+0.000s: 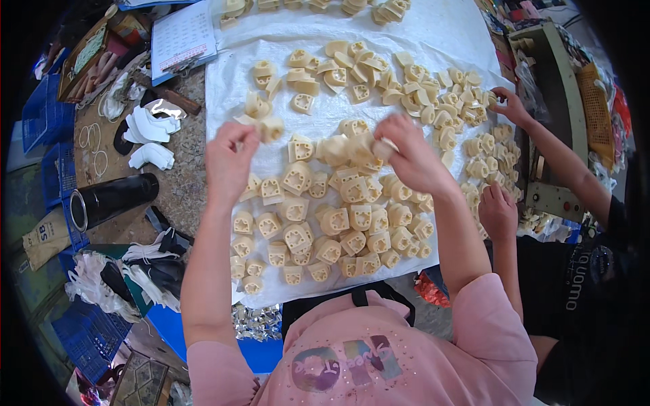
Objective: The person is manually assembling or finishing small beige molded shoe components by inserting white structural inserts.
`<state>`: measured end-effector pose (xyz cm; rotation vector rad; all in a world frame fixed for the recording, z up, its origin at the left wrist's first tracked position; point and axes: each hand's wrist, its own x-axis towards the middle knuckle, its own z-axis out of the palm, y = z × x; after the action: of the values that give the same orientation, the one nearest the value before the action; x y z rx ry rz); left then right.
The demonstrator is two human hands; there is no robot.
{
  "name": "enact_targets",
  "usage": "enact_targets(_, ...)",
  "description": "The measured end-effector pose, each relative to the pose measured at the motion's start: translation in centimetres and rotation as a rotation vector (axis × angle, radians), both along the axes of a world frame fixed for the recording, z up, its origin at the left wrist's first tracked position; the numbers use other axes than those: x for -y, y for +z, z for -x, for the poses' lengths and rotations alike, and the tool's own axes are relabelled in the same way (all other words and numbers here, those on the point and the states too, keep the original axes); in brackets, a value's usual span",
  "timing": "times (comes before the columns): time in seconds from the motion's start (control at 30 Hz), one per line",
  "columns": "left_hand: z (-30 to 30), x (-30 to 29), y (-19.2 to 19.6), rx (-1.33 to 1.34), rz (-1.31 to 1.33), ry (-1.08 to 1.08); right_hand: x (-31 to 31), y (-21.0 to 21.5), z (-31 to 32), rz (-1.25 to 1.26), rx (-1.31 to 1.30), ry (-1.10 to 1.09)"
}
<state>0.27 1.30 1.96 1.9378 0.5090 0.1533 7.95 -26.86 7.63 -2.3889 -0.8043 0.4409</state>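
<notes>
Cream plastic shoe heels, D-shaped with cut-out hollows in their faces, stand in loose rows on a white sheet. My left hand is closed at the left of the rows, its fingers pinching a slightly blurred heel. Over the middle of the sheet, my right hand is blurred by motion, with its fingers closed on another heel. Blurred heels lie just left of that hand. Beyond my hands, more heels lie in loose heaps, some on their sides.
At the right, a co-worker's two hands reach among heels on the same sheet. A black cylinder, white curved pieces and a printed paper pad lie at the left. A metal machine stands at the far right.
</notes>
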Motion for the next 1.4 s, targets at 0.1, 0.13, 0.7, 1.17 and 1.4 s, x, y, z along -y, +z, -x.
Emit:
enact_targets(0.1, 1.8, 4.1, 1.9, 0.055, 0.073, -0.312, 3.6, 0.2, 2.4, -0.005, -0.17, -0.03)
enact_targets(0.13, 2.3, 5.3, 2.3, 0.075, 0.032, -0.387, 4.1, -0.3, 2.8, -0.005, -0.169, -0.035)
enact_targets(0.7, 1.9, 12.3, 0.9, 0.316, -0.478, -0.335, 5.0, -0.3, 4.4, -0.62, -0.706, -0.504)
enact_targets(1.17, 1.6, 12.3, 4.7, 0.298, -0.1, -0.615, 6.9, 0.4, 6.0, -0.636, -0.751, -0.428)
enact_targets(1.4, 5.5, 12.4, 5.4, -0.129, 0.067, -0.59, 8.6, -1.1, 8.2, -0.465, -0.426, -0.395)
